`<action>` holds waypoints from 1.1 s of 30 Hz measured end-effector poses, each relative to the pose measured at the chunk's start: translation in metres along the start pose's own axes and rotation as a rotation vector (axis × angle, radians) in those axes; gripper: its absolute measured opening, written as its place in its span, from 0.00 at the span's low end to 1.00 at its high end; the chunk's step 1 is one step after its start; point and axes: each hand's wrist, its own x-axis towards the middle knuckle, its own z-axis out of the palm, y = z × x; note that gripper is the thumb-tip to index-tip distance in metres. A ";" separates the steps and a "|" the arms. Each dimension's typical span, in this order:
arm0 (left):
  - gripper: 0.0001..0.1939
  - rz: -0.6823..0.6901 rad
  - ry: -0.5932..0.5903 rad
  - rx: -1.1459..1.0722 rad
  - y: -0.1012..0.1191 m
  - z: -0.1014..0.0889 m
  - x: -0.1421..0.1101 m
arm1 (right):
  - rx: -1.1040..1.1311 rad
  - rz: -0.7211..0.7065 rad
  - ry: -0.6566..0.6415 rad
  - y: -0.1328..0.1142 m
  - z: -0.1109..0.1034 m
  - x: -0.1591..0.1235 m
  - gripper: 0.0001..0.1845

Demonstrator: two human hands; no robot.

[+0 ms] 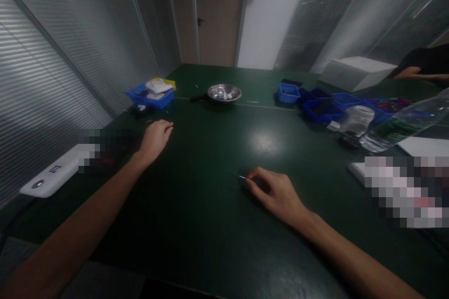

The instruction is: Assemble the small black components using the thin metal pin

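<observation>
My right hand (278, 191) is low over the green tabletop (196, 205), right of the middle. Its thumb and forefinger pinch a thin, pale, needle-like piece (242, 177) that sticks out to the left. Farther forward on the left, my left hand (157, 138) has its fingers drawn together; whatever may be between them is too small or hidden to see. Nearest to it stands a blue bin (150, 98) holding white and yellow items. A round metal bowl (224, 94) with small shiny and white pieces in it lies beyond both hands.
Several blue bins (321, 111) stand at the right, with a plastic bottle (403, 124) leaning across in front. A white box (356, 73) is behind them, beside a person's forearm (417, 74). A white power strip (58, 173) lies at the left edge.
</observation>
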 end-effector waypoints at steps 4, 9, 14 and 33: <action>0.15 0.256 -0.214 -0.172 0.049 -0.005 -0.011 | 0.003 0.004 0.010 0.000 0.000 0.000 0.12; 0.12 0.469 -0.526 -0.593 0.138 -0.003 -0.044 | -0.011 -0.009 0.039 0.001 0.001 0.000 0.11; 0.25 0.374 -0.621 -0.733 0.169 0.006 -0.064 | -0.020 -0.049 0.039 0.002 0.003 -0.001 0.08; 0.27 0.426 -0.665 -0.785 0.167 0.008 -0.062 | -0.026 -0.090 0.023 -0.007 0.009 0.005 0.07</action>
